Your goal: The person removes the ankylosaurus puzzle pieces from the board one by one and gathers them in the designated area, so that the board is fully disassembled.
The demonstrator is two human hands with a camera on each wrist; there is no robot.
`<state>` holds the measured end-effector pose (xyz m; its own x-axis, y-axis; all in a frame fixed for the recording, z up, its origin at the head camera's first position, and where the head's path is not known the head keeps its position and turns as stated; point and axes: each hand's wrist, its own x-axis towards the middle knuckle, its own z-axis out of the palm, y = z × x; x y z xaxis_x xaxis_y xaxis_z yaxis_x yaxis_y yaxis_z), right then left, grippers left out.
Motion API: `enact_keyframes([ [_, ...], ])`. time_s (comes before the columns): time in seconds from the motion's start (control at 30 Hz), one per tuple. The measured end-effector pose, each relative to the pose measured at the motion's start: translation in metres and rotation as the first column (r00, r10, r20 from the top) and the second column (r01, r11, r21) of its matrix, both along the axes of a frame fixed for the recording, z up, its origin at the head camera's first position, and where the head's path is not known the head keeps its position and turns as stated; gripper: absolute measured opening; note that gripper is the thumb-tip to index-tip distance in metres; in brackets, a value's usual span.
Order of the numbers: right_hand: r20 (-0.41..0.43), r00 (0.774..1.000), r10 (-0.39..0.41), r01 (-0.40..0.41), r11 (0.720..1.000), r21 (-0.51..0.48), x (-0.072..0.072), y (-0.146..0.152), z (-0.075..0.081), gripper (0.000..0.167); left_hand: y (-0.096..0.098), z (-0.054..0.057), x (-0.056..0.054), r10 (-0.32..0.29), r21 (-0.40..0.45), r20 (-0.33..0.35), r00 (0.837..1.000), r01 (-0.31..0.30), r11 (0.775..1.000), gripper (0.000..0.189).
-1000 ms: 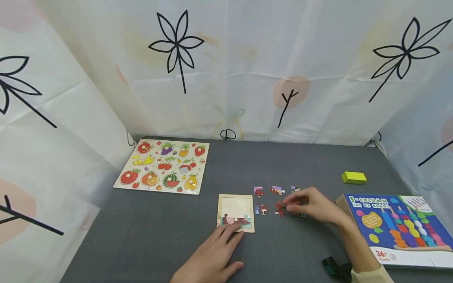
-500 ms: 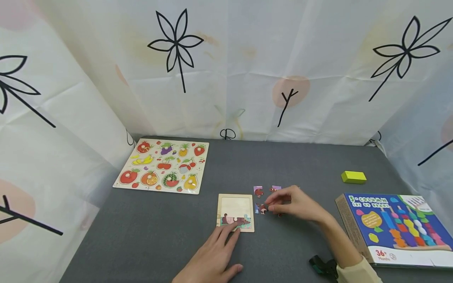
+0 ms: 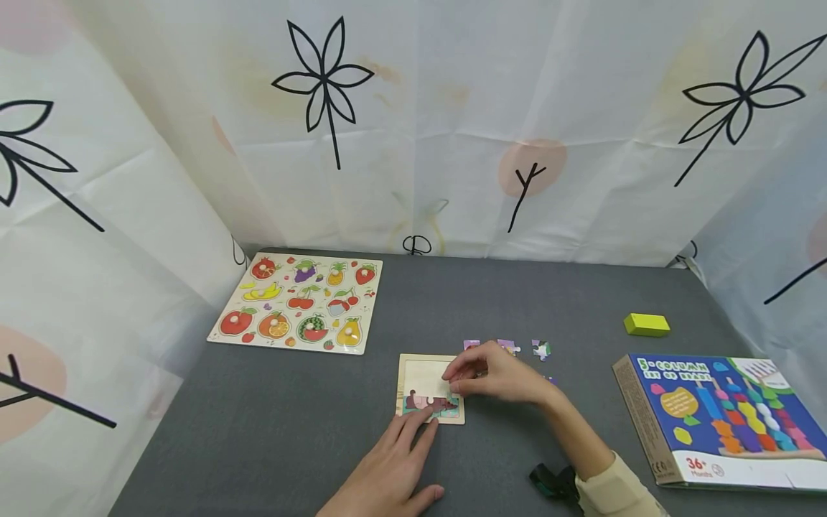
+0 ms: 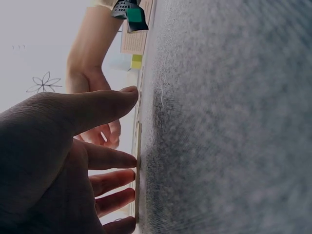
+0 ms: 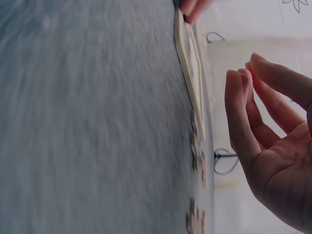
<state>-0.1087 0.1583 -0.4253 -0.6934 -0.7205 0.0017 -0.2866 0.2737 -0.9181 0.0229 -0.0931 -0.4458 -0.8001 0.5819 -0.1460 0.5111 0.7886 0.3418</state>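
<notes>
My left hand (image 3: 394,459) lies over the near edge of a small wooden puzzle tray (image 3: 403,380), its fingertips on the assembled jigsaw pieces (image 3: 420,402) along the tray's bottom. In the left wrist view its fingers are outstretched. My right hand (image 3: 497,373) hovers at the tray's right edge, thumb and fingertips drawn together. The right wrist view shows the fingertips meeting; whether they pinch a piece I cannot tell. Loose jigsaw pieces (image 3: 541,350) lie right of the tray, several partly hidden by the right hand and wrist.
A fruit peg puzzle board (image 3: 297,301) lies at the back left. To the right are a yellow-green block (image 3: 647,324) and a blue toy box (image 3: 723,416). A black device (image 3: 552,481) is at my right wrist. Patterned white cloth (image 3: 413,129) hangs behind and beside the grey table.
My right hand has moved left from over the loose pieces to the tray's right edge, uncovering a piece at the back right. My left hand stays on the tray.
</notes>
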Motion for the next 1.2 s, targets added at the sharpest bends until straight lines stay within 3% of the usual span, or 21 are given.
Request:
enact_keyframes([
  [0.4, 0.112, 0.986, 0.120, -0.120, 0.993, -0.001, -0.004, -0.037, -0.008, 0.020, 0.001, -0.005, 0.003, 0.006, -0.031, -0.052, 0.999, -0.007, 0.999, 0.088],
  [0.57, 0.132, 0.986, 0.099, -0.110, 0.991, 0.076, -0.005, -0.047, -0.008, 0.018, 0.000, -0.008, 0.004, -0.013, -0.046, -0.080, 0.997, 0.010, 0.999, 0.089],
  [0.7, 0.162, 0.984, 0.071, -0.091, 0.989, 0.114, -0.005, -0.054, -0.007, 0.017, 0.000, -0.009, 0.004, -0.010, -0.045, -0.049, 0.999, 0.008, 0.999, 0.090],
  [0.93, 0.146, 0.987, 0.061, -0.082, 0.986, 0.142, -0.007, -0.059, -0.007, 0.014, 0.000, -0.009, 0.002, 0.010, -0.033, 0.040, 0.999, -0.008, 0.999, 0.091],
  [1.2, 0.084, 0.995, 0.048, -0.060, 0.987, 0.151, -0.003, -0.062, -0.007, 0.008, 0.000, -0.009, 0.003, -0.005, -0.025, -0.006, 1.000, 0.005, 1.000, 0.089],
])
